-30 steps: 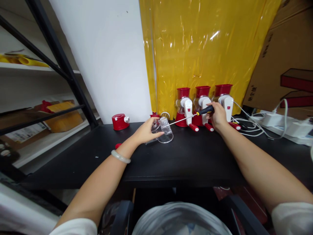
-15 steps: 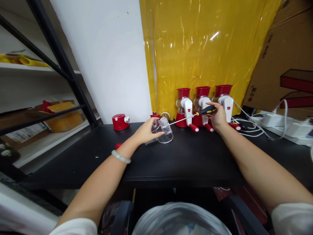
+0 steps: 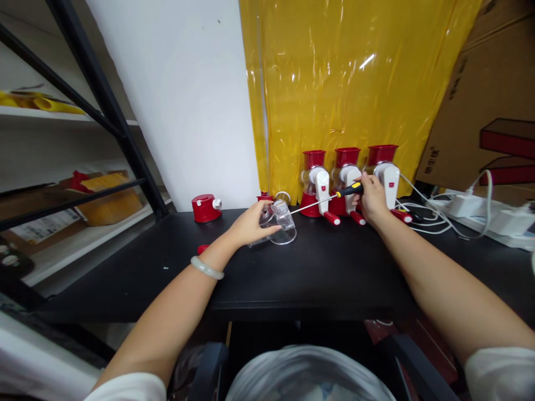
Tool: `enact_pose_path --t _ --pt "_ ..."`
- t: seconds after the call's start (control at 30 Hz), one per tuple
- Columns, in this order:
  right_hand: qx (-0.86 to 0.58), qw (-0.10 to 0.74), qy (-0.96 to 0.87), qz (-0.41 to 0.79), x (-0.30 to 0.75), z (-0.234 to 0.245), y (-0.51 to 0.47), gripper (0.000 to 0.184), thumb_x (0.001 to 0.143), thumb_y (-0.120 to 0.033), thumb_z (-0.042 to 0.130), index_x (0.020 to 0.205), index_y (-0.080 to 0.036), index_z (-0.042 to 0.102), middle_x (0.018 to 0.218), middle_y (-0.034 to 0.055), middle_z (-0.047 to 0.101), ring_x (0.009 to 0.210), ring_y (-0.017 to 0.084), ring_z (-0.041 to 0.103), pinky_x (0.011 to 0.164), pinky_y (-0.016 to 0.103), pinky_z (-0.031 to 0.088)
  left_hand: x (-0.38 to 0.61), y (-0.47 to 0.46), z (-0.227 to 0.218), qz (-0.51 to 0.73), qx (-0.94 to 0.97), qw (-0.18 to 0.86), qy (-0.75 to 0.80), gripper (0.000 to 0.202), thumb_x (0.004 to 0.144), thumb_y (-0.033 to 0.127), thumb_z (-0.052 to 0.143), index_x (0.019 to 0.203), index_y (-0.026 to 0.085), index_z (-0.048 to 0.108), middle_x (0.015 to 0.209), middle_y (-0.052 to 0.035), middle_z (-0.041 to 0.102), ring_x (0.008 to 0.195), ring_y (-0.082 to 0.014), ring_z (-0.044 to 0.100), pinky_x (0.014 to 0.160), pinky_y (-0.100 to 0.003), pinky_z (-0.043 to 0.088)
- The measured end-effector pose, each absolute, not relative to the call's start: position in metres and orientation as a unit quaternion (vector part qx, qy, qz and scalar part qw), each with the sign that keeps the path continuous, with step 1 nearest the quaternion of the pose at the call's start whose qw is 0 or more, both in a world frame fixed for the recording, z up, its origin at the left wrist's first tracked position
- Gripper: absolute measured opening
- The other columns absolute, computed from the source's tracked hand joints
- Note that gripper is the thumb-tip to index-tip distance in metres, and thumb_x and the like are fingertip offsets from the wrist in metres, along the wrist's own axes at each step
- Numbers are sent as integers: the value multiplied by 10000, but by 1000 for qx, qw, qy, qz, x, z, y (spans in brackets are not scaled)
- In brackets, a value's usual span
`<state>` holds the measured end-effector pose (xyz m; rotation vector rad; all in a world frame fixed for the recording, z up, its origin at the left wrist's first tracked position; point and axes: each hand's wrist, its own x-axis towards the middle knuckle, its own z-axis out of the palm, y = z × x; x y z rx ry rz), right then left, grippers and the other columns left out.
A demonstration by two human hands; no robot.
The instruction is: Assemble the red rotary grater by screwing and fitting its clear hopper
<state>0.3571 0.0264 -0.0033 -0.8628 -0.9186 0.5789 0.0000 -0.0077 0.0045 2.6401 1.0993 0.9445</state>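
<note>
My left hand (image 3: 253,224) is closed around a clear plastic housing (image 3: 285,223), holding it on its side at the black table top. With my right hand (image 3: 371,197) I grip a screwdriver (image 3: 350,190) by its black and yellow handle. Its long metal shaft points left, and the tip meets the right side of the clear housing; the exact contact spot is too small to make out. Behind my right hand stand three red and white rotary graters (image 3: 314,184) with crank handles. To the left sits a red base (image 3: 206,208) with a white knob.
A white power strip (image 3: 497,223) with plugs and cables lies at the right. Yellow plastic sheeting (image 3: 334,83) hangs behind the table (image 3: 317,278). A black-framed shelf (image 3: 125,150) stands left, a cardboard box (image 3: 472,106) right. Below the front edge is a lined bin (image 3: 309,373).
The fingers of my right hand have shifted on the screwdriver handle, curling more around its end. My left hand and the clear housing have stayed in place.
</note>
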Motion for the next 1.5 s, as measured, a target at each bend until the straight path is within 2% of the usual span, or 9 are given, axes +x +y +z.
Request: enact_pose_path --t 0.13,0.33,0.5,0.67,0.77,0.97,1.2,1.4,1.5 --pt "-383 764 -421 304 360 -5 27 453 833 -663 460 889 -233 589 557 -28 556 383 130 524 348 242 384 0 -8 5 316 872 68 368 694 800 529 725 1357 217 453 1352 -158 577 1191 -326 605 1008 -510 489" --pt "-374 772 -407 313 361 -5 28 334 796 -458 479 966 -221 640 674 1 636 496 152 626 371 230 400 0 -9 6 311 872 70 372 700 807 532 720 1363 207 446 1357 -160 575 1209 -325 595 1031 -510 475" --pt "-384 765 -419 304 360 -3 27 320 771 -459 594 980 -221 640 634 -25 623 438 138 601 333 219 385 1 -9 6 312 872 64 371 689 807 528 721 1356 213 448 1342 -150 586 1196 -323 604 1021 -503 482" --pt "-385 775 -430 256 358 -2 25 384 721 -580 710 833 -234 583 486 -91 507 312 76 434 285 194 344 0 -8 5 315 872 65 370 683 806 524 721 1351 215 450 1352 -150 581 1207 -322 600 1029 -499 479" --pt "-392 773 -436 240 358 -2 26 410 762 -626 663 775 -229 557 462 -80 488 308 74 425 279 188 324 0 -8 5 317 870 70 371 681 798 517 729 1348 219 459 1342 -151 588 1190 -326 606 1013 -508 486" --pt "-378 769 -420 300 360 -6 27 410 845 -625 463 836 -228 565 535 -32 558 373 116 529 332 223 413 2 -11 7 317 867 79 375 664 795 505 731 1332 210 476 1314 -150 601 1166 -327 618 985 -503 498" --pt "-383 764 -423 302 361 -4 28 225 802 -421 525 884 -225 597 573 -28 572 398 139 557 341 236 391 0 -9 5 315 870 72 373 678 803 521 723 1346 211 459 1333 -151 588 1182 -324 609 993 -494 496" --pt "-398 769 -434 249 360 -4 30 330 775 -551 650 789 -236 551 493 -75 471 318 93 411 303 225 312 1 -12 7 318 868 76 374 668 797 507 731 1331 199 474 1324 -153 599 1165 -322 618 987 -491 496" --pt "-413 764 -431 246 360 -5 31 366 808 -590 600 765 -235 526 493 -60 494 328 100 435 306 222 312 1 -12 7 318 866 78 377 679 796 516 734 1336 204 466 1320 -151 610 1154 -320 630 974 -484 503"
